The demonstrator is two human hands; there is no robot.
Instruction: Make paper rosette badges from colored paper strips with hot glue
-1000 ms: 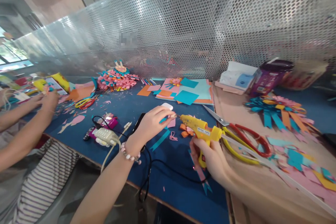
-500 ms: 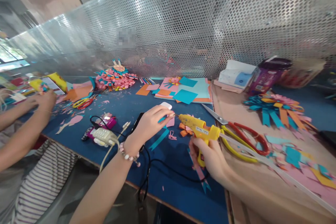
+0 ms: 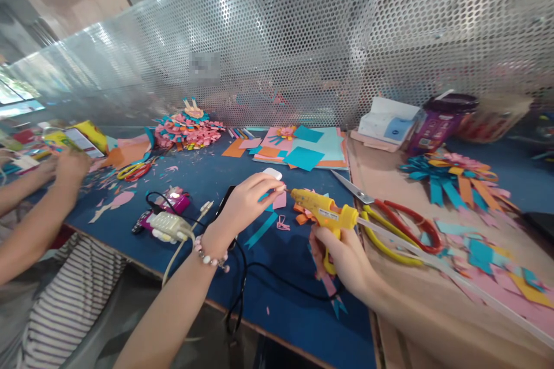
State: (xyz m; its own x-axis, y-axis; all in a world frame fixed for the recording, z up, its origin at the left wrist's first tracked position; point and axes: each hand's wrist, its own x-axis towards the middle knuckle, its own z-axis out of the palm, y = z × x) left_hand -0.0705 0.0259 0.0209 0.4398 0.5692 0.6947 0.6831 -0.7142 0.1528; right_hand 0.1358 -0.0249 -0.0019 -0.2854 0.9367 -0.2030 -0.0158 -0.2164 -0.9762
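My right hand (image 3: 340, 251) is wrapped round the handle of a yellow hot glue gun (image 3: 322, 210), a long white glue stick (image 3: 415, 251) trailing from its back. The nozzle points left, close to the fingertips of my left hand (image 3: 246, 202). Those fingers are pinched together; whatever lies between them is too small to name. Beneath and between the hands lie a teal paper strip (image 3: 262, 229), a small curled pink paper piece (image 3: 283, 223) and orange paper loops (image 3: 302, 216), partly behind the glue gun. A white rounded case (image 3: 272, 173) sits just beyond my left hand.
Red-handled scissors (image 3: 389, 213) lie right of the glue gun. A power strip (image 3: 168, 223) and black cable (image 3: 281, 285) are at left and front. Behind stand stacked coloured paper (image 3: 333, 147) and a paper-flower pile (image 3: 188, 130). A co-worker's hands (image 3: 71, 170) work at far left.
The view has shifted very slightly. My hands hold nearly the same pose, with the nozzle still by my left fingertips. The co-worker's hand at far left has moved a little.
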